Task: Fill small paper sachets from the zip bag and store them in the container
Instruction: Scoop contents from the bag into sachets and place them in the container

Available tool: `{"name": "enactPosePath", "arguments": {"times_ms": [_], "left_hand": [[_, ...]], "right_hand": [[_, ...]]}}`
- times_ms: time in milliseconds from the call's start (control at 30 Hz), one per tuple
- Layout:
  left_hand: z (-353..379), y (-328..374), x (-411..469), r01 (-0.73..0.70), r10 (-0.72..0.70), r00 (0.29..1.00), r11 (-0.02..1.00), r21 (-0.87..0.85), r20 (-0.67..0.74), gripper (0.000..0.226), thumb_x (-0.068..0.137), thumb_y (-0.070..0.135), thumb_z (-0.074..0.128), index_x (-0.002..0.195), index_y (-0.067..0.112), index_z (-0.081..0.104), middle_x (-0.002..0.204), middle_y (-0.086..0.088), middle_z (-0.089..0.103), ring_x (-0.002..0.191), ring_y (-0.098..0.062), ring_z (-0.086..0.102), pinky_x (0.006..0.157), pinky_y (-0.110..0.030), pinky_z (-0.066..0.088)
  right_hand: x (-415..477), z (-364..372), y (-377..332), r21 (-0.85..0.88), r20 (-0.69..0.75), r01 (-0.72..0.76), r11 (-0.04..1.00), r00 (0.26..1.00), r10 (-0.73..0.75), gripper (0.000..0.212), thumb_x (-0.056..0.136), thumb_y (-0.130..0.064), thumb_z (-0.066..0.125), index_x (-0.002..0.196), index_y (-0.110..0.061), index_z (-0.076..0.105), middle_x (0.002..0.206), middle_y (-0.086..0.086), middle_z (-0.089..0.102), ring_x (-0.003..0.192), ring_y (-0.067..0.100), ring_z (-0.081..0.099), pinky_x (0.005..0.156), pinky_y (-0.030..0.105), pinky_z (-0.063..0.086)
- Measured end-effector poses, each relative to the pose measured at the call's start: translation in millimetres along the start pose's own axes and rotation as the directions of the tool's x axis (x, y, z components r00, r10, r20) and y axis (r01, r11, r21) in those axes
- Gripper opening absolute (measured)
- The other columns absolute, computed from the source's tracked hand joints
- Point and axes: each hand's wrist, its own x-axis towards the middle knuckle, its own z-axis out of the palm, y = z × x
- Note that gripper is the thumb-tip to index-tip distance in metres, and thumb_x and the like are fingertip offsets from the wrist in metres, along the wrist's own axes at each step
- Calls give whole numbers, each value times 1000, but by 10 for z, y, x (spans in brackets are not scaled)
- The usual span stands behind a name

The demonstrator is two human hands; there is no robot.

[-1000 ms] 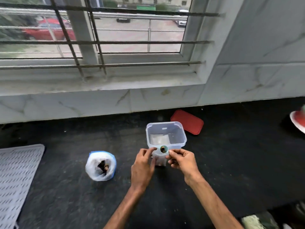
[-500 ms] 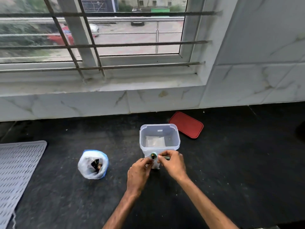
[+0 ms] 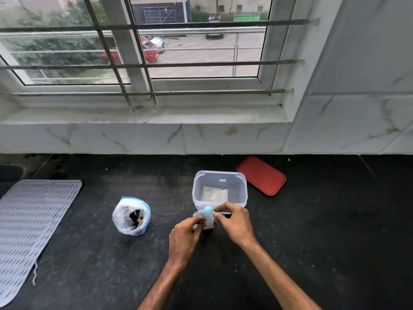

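A clear plastic container (image 3: 220, 177) stands open on the black counter, with white paper sachets lying flat on its bottom. Just in front of it my left hand (image 3: 186, 233) pinches a small white paper sachet (image 3: 209, 223) by its mouth. My right hand (image 3: 232, 222) holds a light blue measuring spoon (image 3: 208, 211), turned bowl-down over the sachet's opening. The zip bag (image 3: 131, 215), white with a blue rim, stands open to the left with dark bits inside.
The container's red lid (image 3: 261, 175) lies flat behind and to the right. A grey perforated mat (image 3: 31, 222) covers the counter's left end. A marble wall and sill run along the back under a barred window.
The spoon has turned over: its filled bowl faced up above the sachet, now its rounded back shows. The camera has tilted up and shifted, with both hands staying by the container.
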Motion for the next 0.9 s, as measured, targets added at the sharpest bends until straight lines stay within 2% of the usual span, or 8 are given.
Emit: {"name": "enactPosePath", "arguments": {"times_ms": [133, 233, 300, 433, 533, 667, 767, 900], "left_hand": [[-66, 31, 3, 4, -3, 1000, 999, 42, -7, 32, 81, 35, 75, 108, 46, 61, 80, 26, 69, 67, 9, 64, 64, -27, 56], [-95, -9, 38, 49, -46, 995, 998, 27, -92, 41, 79, 37, 77, 114, 43, 56, 81, 22, 66, 67, 5, 63, 60, -24, 53], [-87, -66, 87, 87, -92, 986, 995, -42, -136, 45, 79, 30, 78, 119, 37, 57, 92, 17, 63, 76, -1, 62, 66, -27, 54], [-26, -131, 212, 145, -156, 984, 982, -121, -90, 24, 83, 17, 76, 104, 25, 69, 96, 9, 67, 79, -3, 64, 75, -35, 57], [4, -80, 238, 172, -188, 977, 975, -143, -101, 18, 84, 16, 75, 84, 33, 68, 85, 13, 71, 76, -1, 66, 70, -24, 54], [48, -79, 190, 162, -180, 978, 974, -157, -106, 16, 84, 19, 74, 78, 32, 68, 81, 15, 71, 74, -1, 66, 67, -27, 55], [26, -58, 146, 118, -138, 985, 978, -174, -108, 12, 83, 18, 74, 80, 27, 68, 81, 14, 70, 72, -5, 66, 67, -34, 57], [-45, 56, 101, 9, -23, 994, 991, -130, -103, 10, 84, 20, 74, 83, 26, 65, 80, 14, 67, 71, -8, 64, 63, -29, 54]], "right_hand": [[-39, -235, 23, 506, 78, -186, 842, 982, 170, 8, 84, -10, 73, 92, -11, 73, 83, 2, 77, 68, 6, 66, 48, 16, 44], [-102, -540, 279, 652, 96, -219, 726, 974, 207, 16, 83, -10, 72, 99, -11, 72, 90, 6, 77, 74, 9, 64, 54, 21, 44], [-112, -744, 546, 664, 8, -200, 721, 966, 260, 18, 82, -8, 73, 100, -10, 71, 91, 8, 76, 73, 10, 63, 54, 21, 43], [-9, -985, 1146, 427, -242, -189, 884, 919, 313, 18, 81, -6, 75, 94, -17, 70, 90, 6, 76, 69, 9, 64, 57, 25, 48], [84, -1010, 1451, 159, -359, -188, 969, 904, 234, 18, 79, -12, 77, 85, -26, 70, 86, -5, 75, 77, 5, 68, 65, 17, 49], [121, -930, 1625, -173, -360, -160, 972, 929, 89, 18, 77, -11, 78, 88, -26, 72, 92, -4, 69, 90, 26, 63, 74, 33, 48], [95, -844, 1558, -361, -381, -129, 924, 924, -20, 36, 70, -12, 83, 104, -16, 71, 110, 4, 60, 101, 31, 55, 86, 41, 48], [55, -680, 881, -302, -341, 233, 924, 879, -333, 33, 76, -15, 80, 107, -18, 71, 113, -2, 62, 106, 18, 52, 95, 35, 43]]}}
